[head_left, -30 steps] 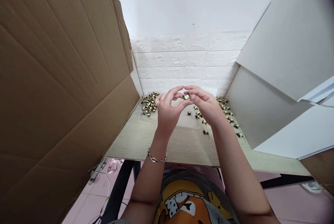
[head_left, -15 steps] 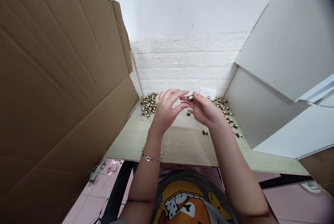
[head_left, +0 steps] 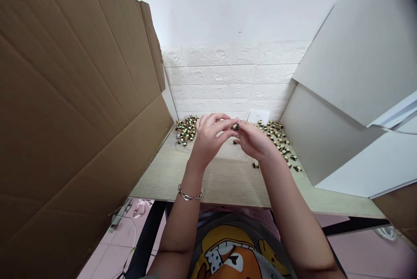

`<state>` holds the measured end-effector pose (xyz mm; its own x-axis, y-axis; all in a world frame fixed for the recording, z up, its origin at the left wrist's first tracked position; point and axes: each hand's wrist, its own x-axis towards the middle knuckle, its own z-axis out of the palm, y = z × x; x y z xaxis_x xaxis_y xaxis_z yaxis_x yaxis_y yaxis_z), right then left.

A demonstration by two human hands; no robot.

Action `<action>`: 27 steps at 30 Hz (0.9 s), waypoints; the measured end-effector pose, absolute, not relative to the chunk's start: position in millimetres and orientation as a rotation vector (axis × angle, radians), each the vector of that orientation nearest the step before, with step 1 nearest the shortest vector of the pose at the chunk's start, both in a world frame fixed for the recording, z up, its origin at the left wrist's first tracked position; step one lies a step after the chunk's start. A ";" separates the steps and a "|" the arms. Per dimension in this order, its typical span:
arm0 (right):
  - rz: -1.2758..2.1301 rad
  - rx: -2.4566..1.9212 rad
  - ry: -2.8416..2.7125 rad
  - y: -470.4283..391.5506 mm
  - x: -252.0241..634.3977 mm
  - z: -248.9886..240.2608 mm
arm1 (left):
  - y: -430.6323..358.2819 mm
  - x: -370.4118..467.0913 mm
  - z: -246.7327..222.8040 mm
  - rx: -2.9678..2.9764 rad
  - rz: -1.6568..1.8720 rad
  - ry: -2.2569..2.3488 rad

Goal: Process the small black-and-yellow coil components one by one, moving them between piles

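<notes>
A small black and yellow component (head_left: 235, 127) is pinched between the fingertips of both hands above the table's middle. My left hand (head_left: 211, 135), with a chain bracelet on the wrist, has thumb and forefinger closed at the component's left side. My right hand (head_left: 256, 139) grips it from the right, its fingers partly hidden. Beneath the hands lies a clear plastic sheet (head_left: 228, 152), with one similar piece partly hidden by my right fingers. Another loose piece (head_left: 256, 165) rests nearer the front.
Similar components form a pile (head_left: 186, 130) at back left and a scattered group (head_left: 276, 133) at back right. Cardboard (head_left: 81, 75) walls the left side, white panels (head_left: 352, 53) the right. A white card (head_left: 259, 116) leans on the brick-patterned wall.
My left thumb and forefinger have closed onto the component, which has shifted slightly left and down. My right hand has moved a little left with it.
</notes>
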<state>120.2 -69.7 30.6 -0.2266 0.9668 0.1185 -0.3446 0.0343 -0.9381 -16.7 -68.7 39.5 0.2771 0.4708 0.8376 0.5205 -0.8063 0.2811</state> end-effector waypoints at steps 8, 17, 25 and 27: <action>1.378 -0.765 -1.194 -70.4 112.4 31.8 | -71.0 -16.4 39.9 -2.390 -1.619 -1.023; 1.096 -0.823 -1.240 -70.1 107.6 31.0 | -69.7 -16.8 38.7 -2.411 -1.572 -1.009; 0.916 -0.928 -1.191 -71.0 108.0 29.0 | -71.3 -14.7 37.3 -2.370 -1.599 -1.131; 0.753 -0.942 -1.197 -73.5 108.1 29.9 | -69.2 -15.1 35.8 -2.320 -1.567 -1.223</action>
